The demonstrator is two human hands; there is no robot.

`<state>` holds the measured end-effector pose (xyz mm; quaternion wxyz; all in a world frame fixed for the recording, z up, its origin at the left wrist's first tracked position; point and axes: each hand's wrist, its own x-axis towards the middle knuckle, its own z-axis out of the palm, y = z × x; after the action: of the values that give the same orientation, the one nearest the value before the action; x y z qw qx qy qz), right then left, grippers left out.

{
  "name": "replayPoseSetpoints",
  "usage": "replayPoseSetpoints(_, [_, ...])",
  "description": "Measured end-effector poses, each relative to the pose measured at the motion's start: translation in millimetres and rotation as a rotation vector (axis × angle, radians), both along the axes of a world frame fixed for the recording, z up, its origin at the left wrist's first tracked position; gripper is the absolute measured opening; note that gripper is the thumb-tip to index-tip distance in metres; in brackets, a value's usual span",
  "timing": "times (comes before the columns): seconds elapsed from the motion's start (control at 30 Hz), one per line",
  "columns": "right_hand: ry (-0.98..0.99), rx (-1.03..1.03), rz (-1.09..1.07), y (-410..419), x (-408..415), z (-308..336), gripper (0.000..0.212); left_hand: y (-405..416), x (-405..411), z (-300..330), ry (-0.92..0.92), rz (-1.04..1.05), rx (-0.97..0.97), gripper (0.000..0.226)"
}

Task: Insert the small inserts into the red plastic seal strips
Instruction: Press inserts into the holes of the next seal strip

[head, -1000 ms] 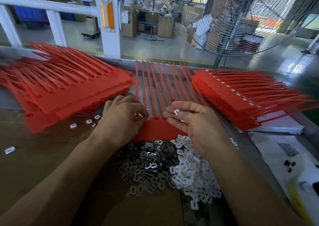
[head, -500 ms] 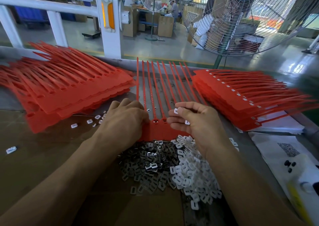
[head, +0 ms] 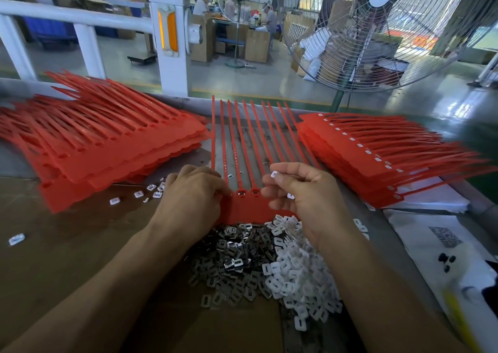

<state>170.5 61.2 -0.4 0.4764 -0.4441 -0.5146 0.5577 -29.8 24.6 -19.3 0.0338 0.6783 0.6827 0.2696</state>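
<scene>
Centrally placed: red seal strip sheet (head: 250, 204), flat on the bench between two red stacks, tails fanned away toward the far edge, long axis running near to far, head band nearest. Left hand (head: 191, 196) curled over the band's left end, fingertips pressing at a socket, probably seating an insert, though hidden beneath the fingers. Right hand (head: 301, 191) partly closed, one white insert (head: 275, 174) pinched at the fingertips, others apparently kept in the palm. Mixed pile of inserts (head: 269, 266), metal to the left and white to the right, just beside the band's near edge. Step judged: mid-sheet, sockets filled one after another. Next move judged to require lowering the pinched insert, turned flat, onto the next open socket and pressing down.
</scene>
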Motion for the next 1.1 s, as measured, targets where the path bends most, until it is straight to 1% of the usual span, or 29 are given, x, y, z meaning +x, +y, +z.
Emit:
replayPoseSetpoints(0.2, [-0.093,0.031,0.022,1.5,-0.2,-3.6,0.017,0.6,1.7,2.5,-0.088,-0.015,0.132,0.019])
replayPoseSetpoints(0.4, [-0.167,0.047,0.062,1.4,-0.7,-6.7,0.018,-3.6,8.2,10.8,-0.181,-0.118,0.248,0.016])
replayPoseSetpoints(0.63, [-0.117,0.048,0.08,-2.9,-4.2,-3.3,0.012,-7.5,22.0,13.4,-0.159,-0.234,0.305,0.017])
replayPoseSetpoints(0.73, [-0.135,0.052,0.083,-3.8,-3.4,-2.2,0.012,-7.6,23.0,14.4,-0.168,-0.248,0.329,0.016])
replayPoseSetpoints(0.9, [-0.147,0.061,0.131,-4.6,-3.4,-2.0,0.013,-6.5,20.5,15.1,-0.11,-0.274,0.34,0.012])
replayPoseSetpoints(1.1, [-0.052,-0.027,0.194,-1.4,-2.5,-4.5,0.013,-4.5,17.5,15.2,-0.091,-0.292,0.356,0.006])
